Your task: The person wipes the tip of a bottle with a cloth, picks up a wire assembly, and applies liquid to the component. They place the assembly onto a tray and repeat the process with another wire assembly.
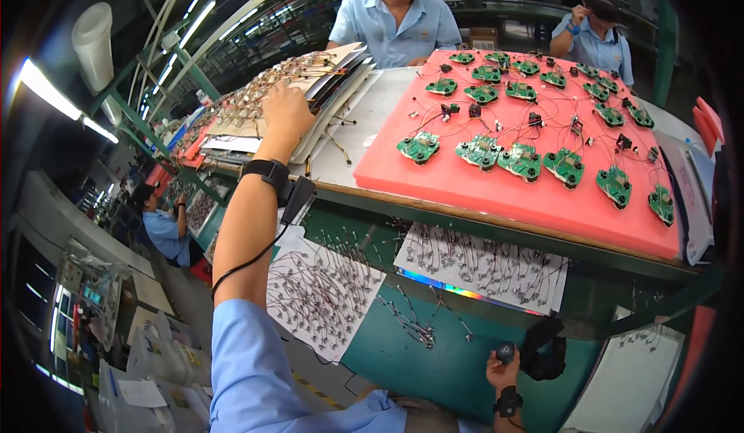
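My left hand [287, 114] reaches up to a stack of cardboard and paper sheets [232, 143] on the raised shelf. Its fingers are bent and closed at the edge of many small round metal parts with wires [249, 96] on the top sheet. What they pinch, if anything, is hidden. Low at the right, my right hand [502, 371] is closed around a small round black device [506, 352]. A black strap [545, 348] lies beside that hand. Both my wrists wear black bands.
Green circuit boards with wires [521, 162] rest on a pink foam sheet [465, 193]. Below, white sheets [372, 278] carry rows of small wired parts, with a loose bunch [415, 328] on the green mat [465, 336]. Co-workers [399, 18] sit across the bench and further left.
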A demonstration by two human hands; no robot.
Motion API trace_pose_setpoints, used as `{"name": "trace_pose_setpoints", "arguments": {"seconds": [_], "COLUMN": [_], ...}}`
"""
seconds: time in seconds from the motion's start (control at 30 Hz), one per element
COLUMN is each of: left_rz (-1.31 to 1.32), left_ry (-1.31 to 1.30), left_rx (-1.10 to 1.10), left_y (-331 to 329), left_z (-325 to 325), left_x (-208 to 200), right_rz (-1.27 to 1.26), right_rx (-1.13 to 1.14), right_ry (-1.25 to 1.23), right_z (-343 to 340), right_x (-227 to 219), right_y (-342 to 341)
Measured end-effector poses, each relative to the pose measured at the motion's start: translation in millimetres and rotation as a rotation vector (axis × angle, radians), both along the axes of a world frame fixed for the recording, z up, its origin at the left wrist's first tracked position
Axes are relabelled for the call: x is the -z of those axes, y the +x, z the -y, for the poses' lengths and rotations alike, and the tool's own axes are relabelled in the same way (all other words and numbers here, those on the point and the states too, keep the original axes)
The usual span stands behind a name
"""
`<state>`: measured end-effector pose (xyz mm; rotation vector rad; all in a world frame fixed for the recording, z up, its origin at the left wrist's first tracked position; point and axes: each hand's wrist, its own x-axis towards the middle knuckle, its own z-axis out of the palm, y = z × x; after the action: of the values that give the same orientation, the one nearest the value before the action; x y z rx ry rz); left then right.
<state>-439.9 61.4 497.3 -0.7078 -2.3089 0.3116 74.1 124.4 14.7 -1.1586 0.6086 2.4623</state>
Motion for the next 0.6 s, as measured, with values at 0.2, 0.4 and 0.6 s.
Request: {"name": "trace_pose_setpoints", "arguments": {"seconds": [0.2, 0.4, 0.6], "left_rz": [-0.181, -0.276, -0.303], "left_ry": [-0.053, -0.038, -0.034], "left_rx": [0.002, 0.038, 0.038], "left_y": [-6, -6, -13], "left_z": [-10, -15, -11], "left_x": [9, 11, 2], "right_rz": [-0.014, -0.02, -0.044], "right_rx": [-0.025, -0.045, -0.067], "right_ry": [-0.054, -0.01, -0.011], "right_z": [-2, -2, -3], "right_x": [0, -2, 3], "right_y": [3, 2, 3]}}
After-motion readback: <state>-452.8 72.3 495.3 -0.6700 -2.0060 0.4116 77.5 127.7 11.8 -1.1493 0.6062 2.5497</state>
